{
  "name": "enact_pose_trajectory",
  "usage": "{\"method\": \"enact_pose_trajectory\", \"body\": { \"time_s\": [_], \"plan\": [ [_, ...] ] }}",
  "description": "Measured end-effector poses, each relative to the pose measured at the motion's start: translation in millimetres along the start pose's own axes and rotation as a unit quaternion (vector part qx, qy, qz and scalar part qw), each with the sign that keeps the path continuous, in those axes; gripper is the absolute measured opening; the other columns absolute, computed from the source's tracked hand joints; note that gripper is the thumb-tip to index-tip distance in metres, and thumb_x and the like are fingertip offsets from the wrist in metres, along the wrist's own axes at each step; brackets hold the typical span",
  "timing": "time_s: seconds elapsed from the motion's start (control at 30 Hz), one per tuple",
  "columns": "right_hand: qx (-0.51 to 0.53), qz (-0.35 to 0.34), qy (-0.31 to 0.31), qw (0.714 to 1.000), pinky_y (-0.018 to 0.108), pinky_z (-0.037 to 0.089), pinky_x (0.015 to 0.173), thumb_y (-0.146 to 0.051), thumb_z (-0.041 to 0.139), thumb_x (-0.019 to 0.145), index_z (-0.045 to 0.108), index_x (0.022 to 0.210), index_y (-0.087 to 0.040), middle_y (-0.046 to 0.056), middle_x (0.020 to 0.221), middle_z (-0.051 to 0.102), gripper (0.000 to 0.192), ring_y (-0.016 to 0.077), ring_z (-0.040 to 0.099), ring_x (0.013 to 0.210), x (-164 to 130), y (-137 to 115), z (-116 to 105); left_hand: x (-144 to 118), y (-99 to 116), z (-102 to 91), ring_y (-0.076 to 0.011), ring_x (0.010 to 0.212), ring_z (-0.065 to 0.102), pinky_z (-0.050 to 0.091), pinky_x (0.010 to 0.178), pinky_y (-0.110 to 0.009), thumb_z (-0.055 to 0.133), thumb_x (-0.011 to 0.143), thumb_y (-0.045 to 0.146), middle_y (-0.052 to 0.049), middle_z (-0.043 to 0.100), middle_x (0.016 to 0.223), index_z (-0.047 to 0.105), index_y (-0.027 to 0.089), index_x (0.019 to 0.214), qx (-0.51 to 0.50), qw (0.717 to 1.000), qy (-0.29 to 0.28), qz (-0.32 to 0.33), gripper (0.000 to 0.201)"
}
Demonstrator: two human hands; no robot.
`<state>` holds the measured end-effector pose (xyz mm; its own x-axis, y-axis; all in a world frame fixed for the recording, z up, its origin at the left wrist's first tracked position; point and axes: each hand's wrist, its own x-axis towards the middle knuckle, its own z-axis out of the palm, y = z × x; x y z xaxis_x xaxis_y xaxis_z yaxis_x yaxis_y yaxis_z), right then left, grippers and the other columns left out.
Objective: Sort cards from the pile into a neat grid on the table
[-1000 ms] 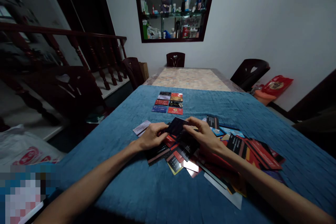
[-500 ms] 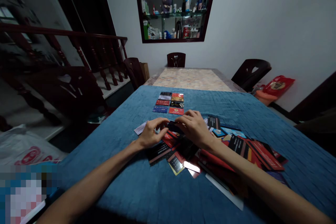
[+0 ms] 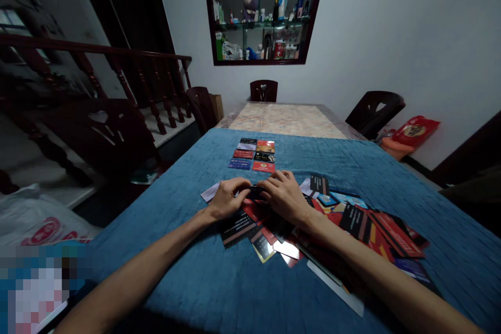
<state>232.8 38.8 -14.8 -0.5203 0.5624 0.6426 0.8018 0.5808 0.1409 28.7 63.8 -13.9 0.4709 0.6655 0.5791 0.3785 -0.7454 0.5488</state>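
Between my two hands is a dark card (image 3: 256,192), held just above a spread of cards. My left hand (image 3: 228,198) pinches its left end with thumb and fingers. At its right end, my right hand (image 3: 285,195) has its fingers curled over the card. Below them lies a loose heap of red, black and pale cards (image 3: 238,227), partly covered by my hands and right forearm. Farther off, several cards lie in two neat columns, among them a blue card (image 3: 239,164) and a red card (image 3: 263,166).
A blue cloth (image 3: 176,250) covers the near table; its far end shows a patterned top (image 3: 285,117). More heaped cards (image 3: 395,232) spread to the right. Dark chairs (image 3: 264,91) surround the table. White plastic bags (image 3: 43,219) stand at the left, and a wall shelf (image 3: 258,23) is behind.
My right hand has lowered slightly and its fingers sit closer over the dark card. The card now looks flatter and more edge-on. The two columns of cards are unchanged.
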Motion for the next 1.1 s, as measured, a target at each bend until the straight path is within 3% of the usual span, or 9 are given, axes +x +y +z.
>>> {"method": "enact_pose_trajectory", "body": {
  "time_s": [0.27, 0.8, 1.1],
  "plan": [
    [-0.045, 0.010, -0.006, 0.999, 0.041, 0.031, 0.089, -0.028, 0.064, 0.087, 0.058, 0.119, -0.017, 0.009, 0.101, 0.067, 0.034, 0.0257, 0.051, 0.095, -2, -4, -2, 4, -15, -6.4, -0.0136, 0.070, 0.064, 0.051, 0.070, -0.025, 0.060, 0.081, 0.016, -0.001, 0.071, 0.078, 0.067, 0.015, 0.085, -0.006, 0.998, 0.049, -0.039, 0.008],
    [-0.078, 0.042, 0.018, 0.996, 0.041, 0.033, 0.087, -0.022, 0.060, 0.085, 0.057, 0.118, -0.017, 0.013, 0.108, 0.062, 0.034, 0.0271, 0.048, 0.098, -5, -4, 3, 6, -18, -9.5, -0.0148, 0.074, 0.064, 0.052, 0.073, -0.027, 0.057, 0.083, 0.021, -0.003, 0.071, 0.081, 0.066, 0.015, 0.086, -0.033, 0.996, 0.061, -0.056, 0.011],
    [-0.078, 0.058, 0.042, 0.994, 0.039, 0.034, 0.085, -0.025, 0.060, 0.085, 0.061, 0.112, -0.017, 0.012, 0.105, 0.063, 0.028, 0.0267, 0.048, 0.096, -4, -5, 0, 3, -15, -9.3, -0.0118, 0.070, 0.063, 0.050, 0.069, -0.023, 0.058, 0.084, 0.016, 0.001, 0.067, 0.080, 0.061, 0.018, 0.102, -0.021, 0.997, 0.060, -0.039, 0.019]
  ]
}}
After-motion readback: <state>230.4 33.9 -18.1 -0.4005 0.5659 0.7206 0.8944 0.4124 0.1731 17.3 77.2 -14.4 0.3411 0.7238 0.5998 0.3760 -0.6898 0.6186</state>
